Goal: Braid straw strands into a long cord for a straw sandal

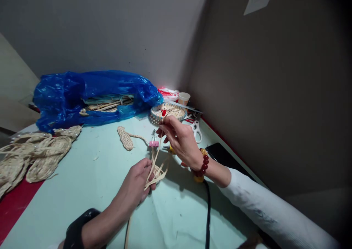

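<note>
My left hand (139, 185) is closed around a bundle of pale straw strips (157, 173) just above the light green table (82, 190). My right hand (180, 139) pinches one long strip and holds it up and away from the bundle; a red bead bracelet (202, 165) circles that wrist. A narrow woven straw braid (125, 138) lies on the table beyond my hands, its tail running to a pink binder clip (154, 143).
A blue plastic bag (90, 95) of straw lies at the back. Woven straw pieces (35, 155) pile at the left edge. A small round basket (167, 112), white scissors (195, 130), a cup (183, 98) and a black phone (222, 154) sit by the right wall. A black cable (207, 212) crosses the table.
</note>
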{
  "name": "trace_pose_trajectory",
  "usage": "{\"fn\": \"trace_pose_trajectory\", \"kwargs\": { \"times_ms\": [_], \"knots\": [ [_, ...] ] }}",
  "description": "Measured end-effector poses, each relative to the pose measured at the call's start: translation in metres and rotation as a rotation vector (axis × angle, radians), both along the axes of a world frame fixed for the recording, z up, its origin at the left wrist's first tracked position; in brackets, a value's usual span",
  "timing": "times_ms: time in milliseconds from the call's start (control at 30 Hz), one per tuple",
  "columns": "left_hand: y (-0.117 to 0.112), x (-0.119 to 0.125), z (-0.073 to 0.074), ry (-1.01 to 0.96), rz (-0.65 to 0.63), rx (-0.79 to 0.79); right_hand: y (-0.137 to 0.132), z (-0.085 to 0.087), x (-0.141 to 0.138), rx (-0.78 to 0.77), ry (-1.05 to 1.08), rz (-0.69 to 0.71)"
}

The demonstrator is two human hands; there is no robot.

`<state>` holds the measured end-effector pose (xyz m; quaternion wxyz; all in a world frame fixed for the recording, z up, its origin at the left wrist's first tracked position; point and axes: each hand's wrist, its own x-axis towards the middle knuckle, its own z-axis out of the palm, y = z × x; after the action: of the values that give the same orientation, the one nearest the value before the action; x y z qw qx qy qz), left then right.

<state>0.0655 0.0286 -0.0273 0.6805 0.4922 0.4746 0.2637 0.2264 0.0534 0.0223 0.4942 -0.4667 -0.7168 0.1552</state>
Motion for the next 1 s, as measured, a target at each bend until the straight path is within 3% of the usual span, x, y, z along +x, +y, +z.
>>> {"fn": "trace_pose_trajectory", "kwargs": {
  "times_ms": [100, 267, 433, 600, 800, 1000],
  "knots": [
    [0.002, 0.002, -0.003, -0.058, 0.051, 0.000, -0.006, 0.003, 0.001, -0.106, -0.072, 0.023],
    [0.003, 0.002, -0.011, -0.167, 0.092, 0.011, -0.036, 0.006, -0.002, -0.326, -0.284, 0.276],
    [0.002, -0.001, -0.015, -0.165, 0.067, 0.008, -0.056, 0.012, -0.001, -0.382, -0.497, 0.260],
    [0.002, -0.003, -0.016, -0.131, 0.036, 0.016, -0.060, 0.020, 0.014, -0.328, -0.660, 0.332],
    [0.001, 0.001, -0.014, -0.106, -0.013, 0.043, -0.068, 0.030, 0.024, -0.202, -0.781, 0.189],
    [0.000, 0.002, -0.011, -0.106, -0.006, 0.027, -0.068, 0.031, 0.026, -0.042, -0.771, 0.165]
  ]
}}
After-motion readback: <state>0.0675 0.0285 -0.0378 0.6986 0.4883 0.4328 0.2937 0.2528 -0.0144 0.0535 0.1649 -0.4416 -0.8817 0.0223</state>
